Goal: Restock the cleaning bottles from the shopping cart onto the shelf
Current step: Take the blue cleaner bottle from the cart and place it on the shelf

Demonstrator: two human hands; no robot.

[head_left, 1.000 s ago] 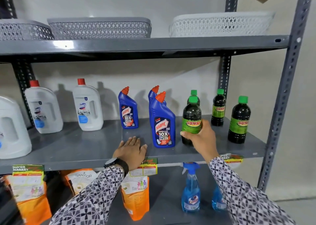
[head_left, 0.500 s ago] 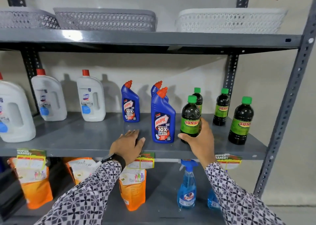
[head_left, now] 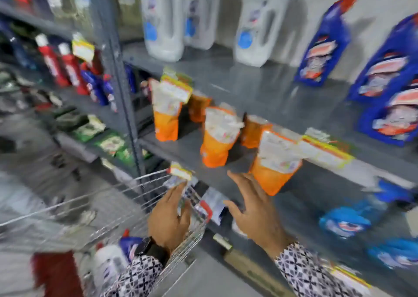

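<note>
Grey metal shelf (head_left: 260, 88) boards run in tiers, all smeared by motion blur. Both hands hang empty with fingers spread and slightly curled: the left hand (head_left: 169, 220) over the wire shopping cart (head_left: 126, 197) rim, the right hand (head_left: 255, 215) before the lower board's front edge, near glossy orange pouches (head_left: 214, 143). Patterned sleeves (head_left: 312, 274) cover both wrists. Cleaning bottles wait inside the cart (head_left: 110, 265); white jugs (head_left: 162, 21) and angular blue bottles (head_left: 325, 45) stand along the upper board's back edge.
</note>
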